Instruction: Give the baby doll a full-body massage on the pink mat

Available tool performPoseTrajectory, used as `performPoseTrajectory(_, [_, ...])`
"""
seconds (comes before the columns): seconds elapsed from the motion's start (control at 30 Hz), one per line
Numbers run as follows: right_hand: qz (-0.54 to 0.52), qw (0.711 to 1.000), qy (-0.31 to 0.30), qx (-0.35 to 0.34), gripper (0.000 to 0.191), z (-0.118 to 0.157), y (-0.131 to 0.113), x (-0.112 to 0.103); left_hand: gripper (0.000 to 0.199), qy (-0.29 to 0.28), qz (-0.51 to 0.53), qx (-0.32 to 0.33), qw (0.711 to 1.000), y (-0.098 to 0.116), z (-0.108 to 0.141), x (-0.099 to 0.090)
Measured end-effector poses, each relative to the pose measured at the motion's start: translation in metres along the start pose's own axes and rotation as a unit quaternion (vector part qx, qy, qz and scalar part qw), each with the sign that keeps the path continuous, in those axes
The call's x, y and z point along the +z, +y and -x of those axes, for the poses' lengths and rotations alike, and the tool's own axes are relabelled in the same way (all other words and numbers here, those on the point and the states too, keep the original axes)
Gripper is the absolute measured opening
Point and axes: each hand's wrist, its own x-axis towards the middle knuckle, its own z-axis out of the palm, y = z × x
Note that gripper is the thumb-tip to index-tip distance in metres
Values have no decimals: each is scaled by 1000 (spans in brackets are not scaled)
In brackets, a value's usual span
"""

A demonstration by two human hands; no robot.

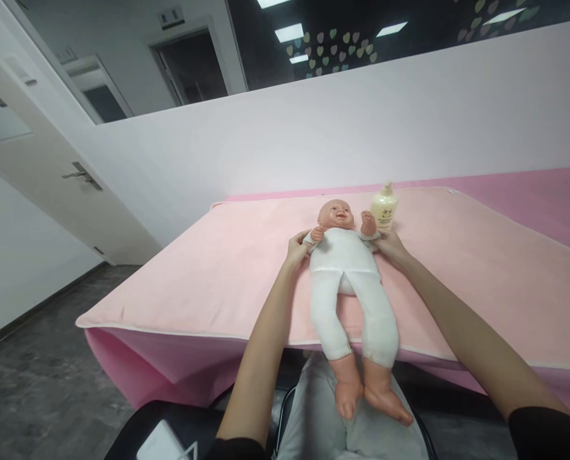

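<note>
Fingers of left hand (298, 249) and right hand (391, 248) curled at the doll's two white sleeves, one each side; whether pinched tight, cannot tell. Doll (346, 255) face up on the peach blanket (193, 268) over the bench, feet past its near edge, above the grey trousers (308, 409); pump bottle (384, 207) upright just beyond the right hand.

We see a white wall (275, 147) below a dark window (362, 38) with heart decals and reflected ceiling lights; a door (50, 147) stands left; the floor (50, 345) is mottled grey.
</note>
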Motion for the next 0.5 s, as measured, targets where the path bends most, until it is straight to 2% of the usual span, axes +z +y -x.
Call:
performPoseTrajectory(0.23, [-23,999,6,21,37,-3,5,1,38,-11,-13,-1,1000,-3,-3,-5])
performPoseTrajectory(0.37, [5,999,17,39,36,-7,8,0,43,-11,-2,-33,999,-3,-3,-7])
performPoseTrajectory(0.5, [-2,998,22,58,34,-6,4,-1,46,-17,-10,-37,999,-3,-4,-8])
